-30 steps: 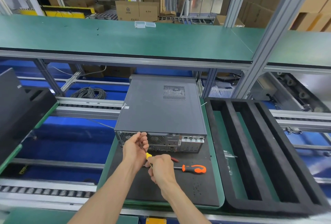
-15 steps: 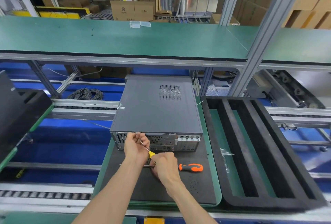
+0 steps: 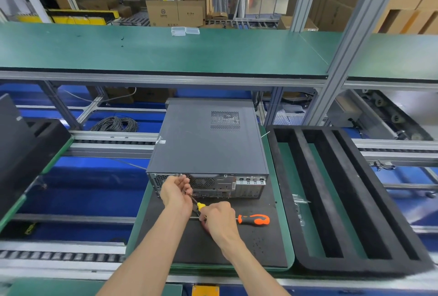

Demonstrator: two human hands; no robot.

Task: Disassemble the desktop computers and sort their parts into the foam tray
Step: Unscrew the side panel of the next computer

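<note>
A grey desktop computer (image 3: 208, 144) lies flat on a black mat (image 3: 256, 246), its rear panel facing me. My right hand (image 3: 219, 221) grips a screwdriver with a yellow handle (image 3: 201, 206); its shaft slants up toward the upper left of the rear panel. My left hand (image 3: 176, 191) is at that corner, fingers curled around the shaft near the tip. The tip itself is hidden. A black foam tray (image 3: 355, 201) with long slots lies to the right of the computer.
A second screwdriver with an orange-and-black handle (image 3: 254, 220) lies on the mat right of my hands. A small metal bracket (image 3: 299, 203) sits at the foam tray's left edge. Another black foam piece (image 3: 26, 144) stands at left. A green shelf (image 3: 166, 51) runs overhead behind.
Both hands stay at the rear panel's upper-left corner; the screwdriver shaft now slants a little lower, and the view has shifted slightly.
</note>
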